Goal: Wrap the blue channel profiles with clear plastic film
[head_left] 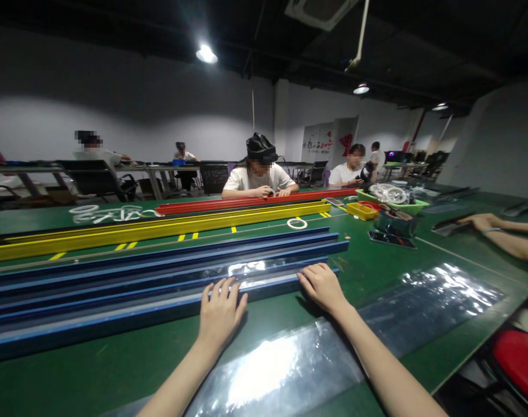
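Long blue channel-shaped rails (159,269) lie side by side across the green table. My left hand (220,313) rests over the edge of the nearest blue rail (116,321), its fingers stretched out and apart. Near that rail's right end, my right hand (323,288) has its fingers bent over the edge, with the fingertips pressed together on it. A shiny clear strip (246,267) shows along the rails above my hands. Below my forearms, a clear plastic sheet (290,370) lies flat and reflects the light.
Beyond are yellow rails (168,227), red rails (246,200) and a white ring (297,223). A green basket (414,205) and yellow tray (361,211) stand right. A co-worker (260,174) sits opposite; another person's hand (481,222) reaches in from the right.
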A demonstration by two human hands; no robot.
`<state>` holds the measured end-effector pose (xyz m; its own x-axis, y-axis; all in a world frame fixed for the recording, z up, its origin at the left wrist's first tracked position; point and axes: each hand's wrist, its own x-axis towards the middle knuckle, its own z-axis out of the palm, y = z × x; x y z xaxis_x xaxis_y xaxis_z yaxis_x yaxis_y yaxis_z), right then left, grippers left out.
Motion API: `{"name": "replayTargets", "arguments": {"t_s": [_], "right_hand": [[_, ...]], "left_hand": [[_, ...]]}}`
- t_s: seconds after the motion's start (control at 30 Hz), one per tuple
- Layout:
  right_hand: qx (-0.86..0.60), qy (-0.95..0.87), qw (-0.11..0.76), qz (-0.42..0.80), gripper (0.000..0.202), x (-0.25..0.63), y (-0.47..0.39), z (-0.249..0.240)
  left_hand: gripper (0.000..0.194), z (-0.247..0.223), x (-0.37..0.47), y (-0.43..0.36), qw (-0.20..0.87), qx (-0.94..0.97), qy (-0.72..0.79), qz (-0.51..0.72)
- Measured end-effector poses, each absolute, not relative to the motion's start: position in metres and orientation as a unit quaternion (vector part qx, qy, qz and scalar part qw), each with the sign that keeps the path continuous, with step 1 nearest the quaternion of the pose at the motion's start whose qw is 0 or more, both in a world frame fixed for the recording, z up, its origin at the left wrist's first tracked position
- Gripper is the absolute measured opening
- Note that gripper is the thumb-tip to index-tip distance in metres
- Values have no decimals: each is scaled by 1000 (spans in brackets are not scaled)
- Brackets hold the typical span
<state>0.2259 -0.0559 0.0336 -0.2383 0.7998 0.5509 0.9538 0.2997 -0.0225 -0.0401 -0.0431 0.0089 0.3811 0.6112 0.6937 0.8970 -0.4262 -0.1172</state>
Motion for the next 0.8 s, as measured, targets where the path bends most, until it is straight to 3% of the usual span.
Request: {"name": "replayTargets", "arguments": {"t_s": [0.2, 0.37, 0.6, 0.8], "right_hand": [[-505, -822, 241, -106, 30, 211, -62, 29], [-434, -868, 222, -94, 37, 203, -68, 34], [-546, -795, 216, -150, 29, 219, -63, 36], [-517, -821, 209, -120, 33, 206, -64, 26]], "left_hand": [[34, 8, -40, -42, 245, -831, -406, -292], [33, 8, -39, -44, 227, -850, -390, -272], [30, 10, -39, -46, 237, -808, -461, -280], [33, 10, -40, -46, 245, -827, -423, -277]]}}
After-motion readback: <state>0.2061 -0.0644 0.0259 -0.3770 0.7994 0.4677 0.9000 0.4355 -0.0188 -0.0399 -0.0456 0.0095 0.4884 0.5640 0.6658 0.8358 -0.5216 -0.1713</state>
